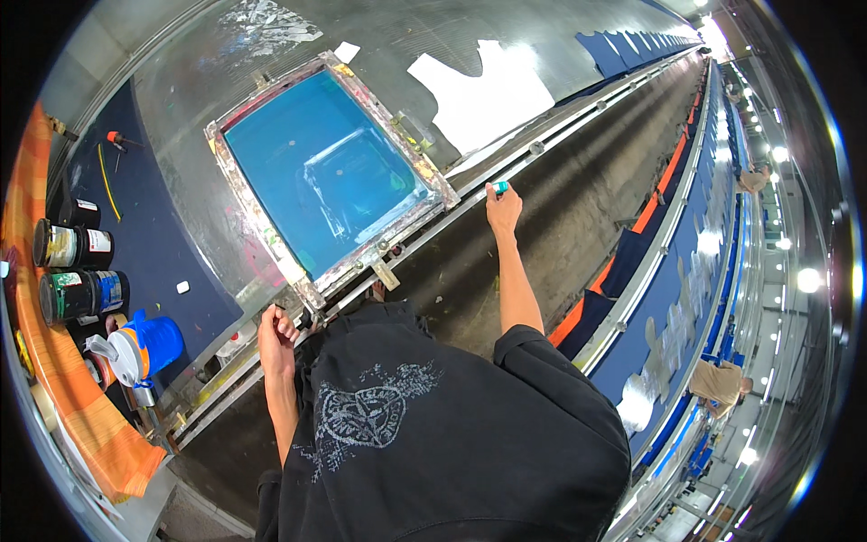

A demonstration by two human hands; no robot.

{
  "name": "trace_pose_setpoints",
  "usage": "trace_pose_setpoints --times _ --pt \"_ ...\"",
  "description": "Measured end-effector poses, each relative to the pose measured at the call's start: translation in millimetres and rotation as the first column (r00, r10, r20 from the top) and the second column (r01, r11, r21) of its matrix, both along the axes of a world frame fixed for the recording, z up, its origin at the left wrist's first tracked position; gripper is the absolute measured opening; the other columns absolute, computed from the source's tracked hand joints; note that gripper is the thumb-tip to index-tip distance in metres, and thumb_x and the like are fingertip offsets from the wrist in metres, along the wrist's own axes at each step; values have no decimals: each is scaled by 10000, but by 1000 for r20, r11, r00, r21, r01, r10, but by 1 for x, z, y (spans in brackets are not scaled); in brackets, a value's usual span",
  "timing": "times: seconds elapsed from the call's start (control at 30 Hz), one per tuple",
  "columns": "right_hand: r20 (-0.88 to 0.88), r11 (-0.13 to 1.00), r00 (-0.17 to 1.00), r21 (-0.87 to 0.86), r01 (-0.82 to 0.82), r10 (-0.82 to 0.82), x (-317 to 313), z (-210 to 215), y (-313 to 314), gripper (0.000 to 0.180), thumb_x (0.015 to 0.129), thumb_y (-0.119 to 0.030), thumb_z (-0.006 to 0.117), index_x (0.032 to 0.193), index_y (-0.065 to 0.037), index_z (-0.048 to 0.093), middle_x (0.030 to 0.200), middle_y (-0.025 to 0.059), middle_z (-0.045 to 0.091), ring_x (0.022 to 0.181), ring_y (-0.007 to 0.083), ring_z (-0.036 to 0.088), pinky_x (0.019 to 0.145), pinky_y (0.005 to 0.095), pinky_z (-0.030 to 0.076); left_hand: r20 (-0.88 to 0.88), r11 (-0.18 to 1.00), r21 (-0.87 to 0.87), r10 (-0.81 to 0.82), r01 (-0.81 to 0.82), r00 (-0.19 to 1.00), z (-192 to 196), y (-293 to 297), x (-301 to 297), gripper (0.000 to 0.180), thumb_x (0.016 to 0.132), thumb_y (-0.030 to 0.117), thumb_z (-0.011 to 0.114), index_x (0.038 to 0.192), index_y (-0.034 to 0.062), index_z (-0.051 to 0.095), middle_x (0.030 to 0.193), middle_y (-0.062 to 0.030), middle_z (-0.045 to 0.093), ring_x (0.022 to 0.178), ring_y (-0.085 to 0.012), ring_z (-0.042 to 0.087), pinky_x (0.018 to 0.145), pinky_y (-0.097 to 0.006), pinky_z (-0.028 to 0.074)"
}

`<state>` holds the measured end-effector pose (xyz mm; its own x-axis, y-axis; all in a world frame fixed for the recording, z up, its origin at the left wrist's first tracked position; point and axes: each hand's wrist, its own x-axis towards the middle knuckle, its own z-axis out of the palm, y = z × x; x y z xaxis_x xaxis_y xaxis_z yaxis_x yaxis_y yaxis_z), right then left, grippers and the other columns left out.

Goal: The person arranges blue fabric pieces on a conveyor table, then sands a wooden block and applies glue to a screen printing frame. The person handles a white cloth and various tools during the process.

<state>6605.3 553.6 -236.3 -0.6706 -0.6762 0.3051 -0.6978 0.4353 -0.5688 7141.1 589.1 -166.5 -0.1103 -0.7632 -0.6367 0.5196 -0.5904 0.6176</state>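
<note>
A screen-printing frame [237, 194] with paint-smeared edges lies on the long table in front of me. Its blue mesh [280, 158] carries a paler rectangular outline with whitish streaks. My right hand [503, 213] is closed around a small teal-and-white object [500, 187], whose kind I cannot make out. It is held over the gap beside the table rail, right of the frame. Close to the frame's near left corner, my left hand [277, 332] has its fingers curled; whatever may be in them is hidden.
White cut fabric [492, 95] lies beyond the frame, with navy pieces [614, 52] farther along. Black ink tubs [81, 294], a blue-and-white jug [155, 345] and orange cloth [54, 370] stand left. A metal rail [533, 149] edges the table. Another person [718, 384] is far right.
</note>
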Motion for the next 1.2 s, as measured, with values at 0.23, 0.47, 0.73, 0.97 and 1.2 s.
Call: trace_pose_setpoints --times 0.23,0.47,0.73,0.97,1.2 --pt "43 1000 999 3 1 -1 2 2 8 319 889 -274 733 789 7 619 662 178 632 639 389 638 632 468 472 16 998 8 68 -68 998 -3 -9 -2 241 1026 308 541 857 146 485 655 58 389 591 -76 371 552 -262 320" --pt "277 962 957 -224 154 -89 -3 21 -14 353 915 -336 737 807 -3 694 736 90 714 664 162 680 622 320 512 241 999 10 32 -36 970 -22 -16 -6 206 1022 330 570 1029 126 594 823 29 562 723 -83 521 656 -263 449" --pt "963 923 116 -193 -333 243 27 7 -82 313 914 -335 757 974 -33 701 876 3 655 823 114 600 801 279 440 554 991 -96 -26 95 832 -93 -88 -42 530 1019 633 410 920 131 550 813 50 494 673 -87 433 567 -290 317" --pt "907 859 289 -132 -495 306 52 102 -94 292 914 -295 743 1012 -22 706 857 -27 639 743 70 517 663 255 399 611 981 -185 157 -53 776 -49 -123 -43 561 1037 522 457 829 23 606 613 -9 503 532 -144 459 507 -358 369" --pt "660 853 645 13 -522 385 110 221 -92 376 860 -329 772 967 26 708 847 54 681 770 117 587 714 308 471 820 856 -386 148 344 553 -3 -131 5 507 1042 424 515 775 -3 572 605 2 457 583 -114 406 523 -358 353"
